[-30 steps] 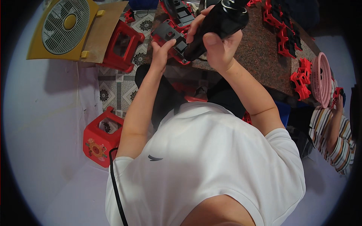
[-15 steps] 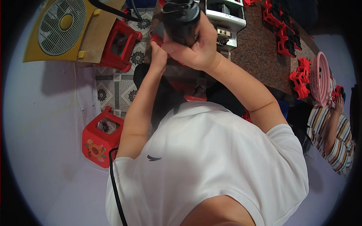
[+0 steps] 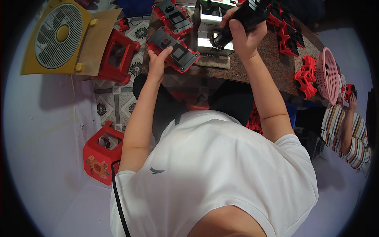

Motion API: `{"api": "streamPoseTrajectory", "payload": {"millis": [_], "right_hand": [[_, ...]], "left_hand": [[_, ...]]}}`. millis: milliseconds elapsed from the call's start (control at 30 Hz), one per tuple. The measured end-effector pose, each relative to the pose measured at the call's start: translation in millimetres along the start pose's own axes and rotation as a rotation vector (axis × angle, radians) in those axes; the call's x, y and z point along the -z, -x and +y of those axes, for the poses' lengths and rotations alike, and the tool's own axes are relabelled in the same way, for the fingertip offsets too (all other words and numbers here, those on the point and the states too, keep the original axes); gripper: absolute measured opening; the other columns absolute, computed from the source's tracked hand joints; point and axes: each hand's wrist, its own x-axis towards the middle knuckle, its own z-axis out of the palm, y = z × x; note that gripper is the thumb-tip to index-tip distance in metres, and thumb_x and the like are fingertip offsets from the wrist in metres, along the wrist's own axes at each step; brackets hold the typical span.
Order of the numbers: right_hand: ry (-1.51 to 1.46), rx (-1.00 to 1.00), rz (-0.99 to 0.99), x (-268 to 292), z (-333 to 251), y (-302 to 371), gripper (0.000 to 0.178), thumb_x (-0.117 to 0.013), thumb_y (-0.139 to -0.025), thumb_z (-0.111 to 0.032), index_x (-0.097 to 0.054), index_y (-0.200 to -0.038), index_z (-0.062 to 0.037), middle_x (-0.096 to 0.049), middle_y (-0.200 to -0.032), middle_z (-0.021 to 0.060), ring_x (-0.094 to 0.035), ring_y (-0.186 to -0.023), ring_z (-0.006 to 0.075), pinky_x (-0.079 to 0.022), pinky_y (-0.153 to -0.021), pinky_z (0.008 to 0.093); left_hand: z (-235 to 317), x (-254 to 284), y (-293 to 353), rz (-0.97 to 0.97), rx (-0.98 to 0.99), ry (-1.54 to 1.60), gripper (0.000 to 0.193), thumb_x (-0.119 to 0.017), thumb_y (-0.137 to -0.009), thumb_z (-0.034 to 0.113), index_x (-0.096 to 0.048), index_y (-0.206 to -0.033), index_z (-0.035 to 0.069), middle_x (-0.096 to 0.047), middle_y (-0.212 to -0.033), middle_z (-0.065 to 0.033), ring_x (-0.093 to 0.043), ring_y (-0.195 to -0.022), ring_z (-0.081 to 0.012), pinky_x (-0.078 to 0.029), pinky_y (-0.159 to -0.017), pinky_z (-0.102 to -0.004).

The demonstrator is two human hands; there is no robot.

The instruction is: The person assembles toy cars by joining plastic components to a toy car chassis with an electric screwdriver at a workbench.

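My right hand [image 3: 245, 41] is wrapped around a black cylindrical power screwdriver [image 3: 249, 19]. It is tilted, with its tip down at the lit front of a white box-shaped machine [image 3: 209, 23], which looks like a screw feeder. Whether the tip touches it, I cannot tell. My left hand [image 3: 156, 65] grips the near left corner of a red and black plastic housing [image 3: 177, 56], thumb on top, at the table's edge. A similar red and black housing [image 3: 172, 16] lies just beyond it.
The speckled brown table [image 3: 262, 73] carries several red and black parts [image 3: 288, 37] at right, red frames [image 3: 306, 77] and a pink basket [image 3: 327, 75]. Red stools [image 3: 117, 57] and a yellow fan [image 3: 59, 35] are at left. Another person in a striped shirt [image 3: 343, 130] works at right.
My right hand has carried the screwdriver rightward, from over the left hand to the machine's front. My left hand has shifted slightly left, and the housing it holds now shows clearly.
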Motion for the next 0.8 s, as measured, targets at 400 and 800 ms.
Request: {"api": "streamPoseTrajectory", "payload": {"millis": [400, 800], "right_hand": [[-0.639, -0.026, 0.137, -50.8, 15.1, -43.7, 0.035, -0.064, -0.09, -0.036, -0.05, -0.093, -0.0041, -0.058, -0.069, 0.0055, -0.059, -0.057, 0.0125, -0.049, -0.051, 0.0263], [-0.142, -0.13, 0.132, -120.8, 37.0, -59.4, 0.029, -0.067, -0.089, -0.028, -0.048, -0.095, -0.0063, -0.053, -0.072, -0.0018, -0.047, -0.06, 0.0066, -0.038, -0.054, 0.0212]], "left_hand": [[5.1, -2.1, 4.1, 0.003, -0.022, -0.013, 0.061, -0.07, -0.081, 0.018, -0.032, -0.127, 0.006, -0.053, -0.117, -0.0116, -0.058, -0.104, -0.0203, -0.051, -0.085, -0.0339], [-2.2, 5.4, -3.2, 0.007, -0.015, -0.009, 0.067, -0.071, -0.078, 0.017, -0.029, -0.13, 0.008, -0.051, -0.119, -0.0113, -0.057, -0.106, -0.0209, -0.052, -0.083, -0.0348]]}}
